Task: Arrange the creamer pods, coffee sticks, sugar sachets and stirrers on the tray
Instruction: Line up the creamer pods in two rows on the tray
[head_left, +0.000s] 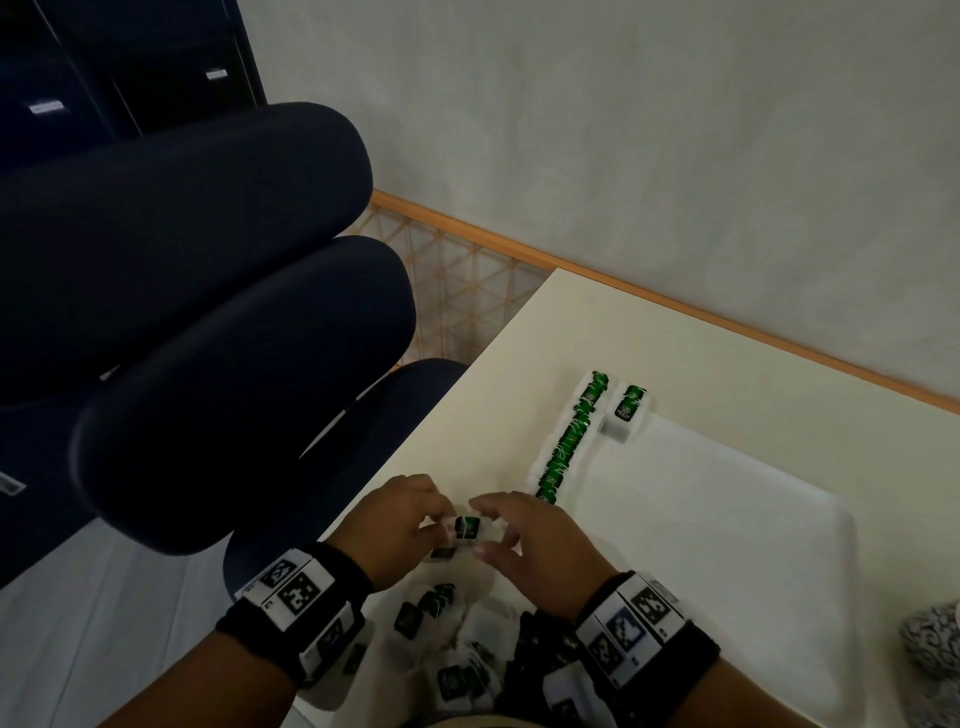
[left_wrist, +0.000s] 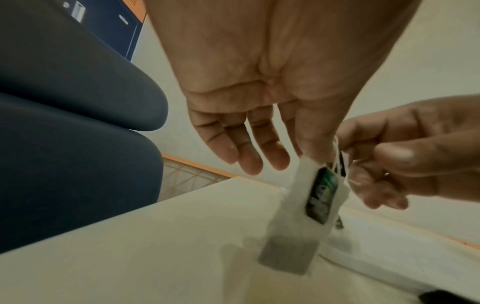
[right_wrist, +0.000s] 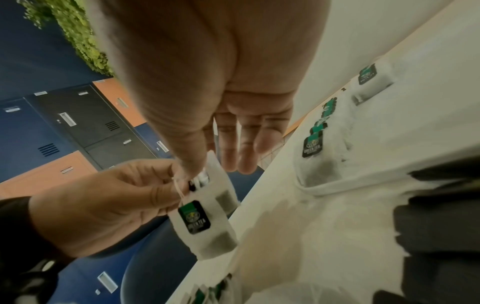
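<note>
Both hands meet above the table (head_left: 519, 322), just off the tray's (head_left: 727, 499) near left corner, working on a pair of tea bags. The left hand (head_left: 400, 525) pinches the upper edge of a tea bag (left_wrist: 298, 222) between thumb and forefinger, while its other three fingers (left_wrist: 249, 148) hang straight and slightly apart. That bag hangs clear of the table, its green tag (left_wrist: 323, 195) against its side. The right hand (head_left: 524, 540) pinches the top of a second bag (right_wrist: 221, 181) between thumb and forefinger; its remaining fingers (right_wrist: 246, 144) are straight and close together. In the right wrist view the two bags hang touching, one in front of the other, with a white string (right_wrist: 179, 191) running up from the front tag (right_wrist: 194, 217) into the pinch.

On the tray, a row of bags (head_left: 566, 441) with green tags lies along the left edge, overlapping one another from the far corner down toward the hands. One more bag (head_left: 626, 410) lies just right of the row's far end. The rest of the tray is bare white.

A loose pile of bags (head_left: 441, 639) lies on the table nearer the person than the tray, under the wrists. A patterned object (head_left: 935, 639) shows off the tray's near right corner. Dark blue chairs (head_left: 208, 312) stand left of the table.
</note>
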